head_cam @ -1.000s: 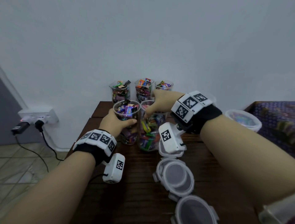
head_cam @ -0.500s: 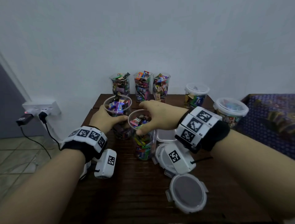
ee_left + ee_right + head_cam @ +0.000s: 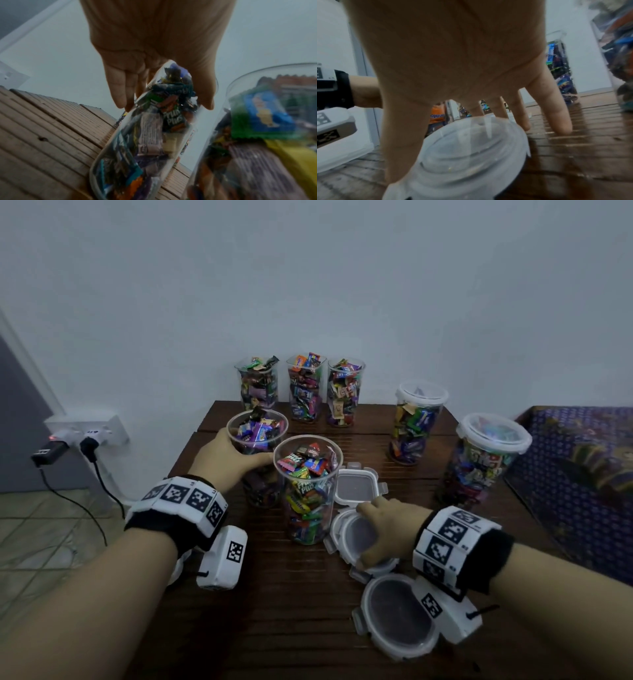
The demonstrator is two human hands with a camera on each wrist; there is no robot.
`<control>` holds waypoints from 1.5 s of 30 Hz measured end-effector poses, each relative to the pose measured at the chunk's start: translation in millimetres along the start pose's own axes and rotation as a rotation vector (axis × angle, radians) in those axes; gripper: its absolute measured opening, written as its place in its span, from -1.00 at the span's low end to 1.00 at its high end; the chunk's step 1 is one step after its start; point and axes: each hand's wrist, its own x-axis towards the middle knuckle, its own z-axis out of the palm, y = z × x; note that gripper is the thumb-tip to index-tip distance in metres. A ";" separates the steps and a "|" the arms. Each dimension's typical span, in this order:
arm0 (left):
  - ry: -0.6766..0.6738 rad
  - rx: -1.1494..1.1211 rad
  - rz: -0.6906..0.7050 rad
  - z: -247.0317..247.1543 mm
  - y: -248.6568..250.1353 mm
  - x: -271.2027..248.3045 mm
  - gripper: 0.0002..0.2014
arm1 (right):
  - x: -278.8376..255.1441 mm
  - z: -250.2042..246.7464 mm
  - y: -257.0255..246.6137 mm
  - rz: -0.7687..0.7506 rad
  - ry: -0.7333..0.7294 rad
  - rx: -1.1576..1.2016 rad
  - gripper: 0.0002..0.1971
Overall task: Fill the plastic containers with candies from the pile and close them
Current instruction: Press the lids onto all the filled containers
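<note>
The left hand (image 3: 228,457) was wrapped round an open, candy-filled container (image 3: 257,455) near the back left of the slatted wooden table (image 3: 281,604), fingers (image 3: 120,88) curled behind its clear wall and thumb across the front. Just beside it stood a second open container (image 3: 308,487), heaped to the rim with wrapped candies. The right hand (image 3: 387,529) rested on a round snap-lock lid (image 3: 356,537) lying flat beside that second container, thumb on one side and fingers (image 3: 551,108) spread over the far edge; whether they had truly gripped it I cannot tell. Another round lid (image 3: 397,616) and a small square lid (image 3: 358,484) lay close by.

The likeliest trouble was the heaped candy: wrappers stood proud of the rim (the lid's seal needs a clean edge), so the lid might seat crooked or a clasp fail to latch. Lifting the lid could also drag its neighbours, which touched or overlapped it. The two tall containers stood nearly touching, so a nudge from either wrist might tip one and spill it.
</note>
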 end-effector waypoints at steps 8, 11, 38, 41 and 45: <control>-0.094 -0.145 0.011 -8.5 1.6 -9.7 0.05 | -1.9 8.6 -11.1 -0.023 0.138 -0.131 -0.15; 0.109 -0.088 0.012 -17.4 15.2 -17.5 -0.19 | -4.1 12.0 -14.8 -0.027 0.182 -0.153 -0.26; -0.298 -0.194 0.073 33.0 29.9 -68.2 -0.03 | -25.7 -110.3 -45.3 -0.234 0.370 0.046 -0.07; -0.273 -0.221 0.083 37.6 29.9 -69.0 -0.19 | -23.0 -111.4 -47.1 -0.222 0.345 0.009 -0.07; -0.302 -0.221 0.099 40.0 29.2 -68.4 -0.17 | -25.9 -110.2 -44.5 -0.223 0.317 0.003 -0.03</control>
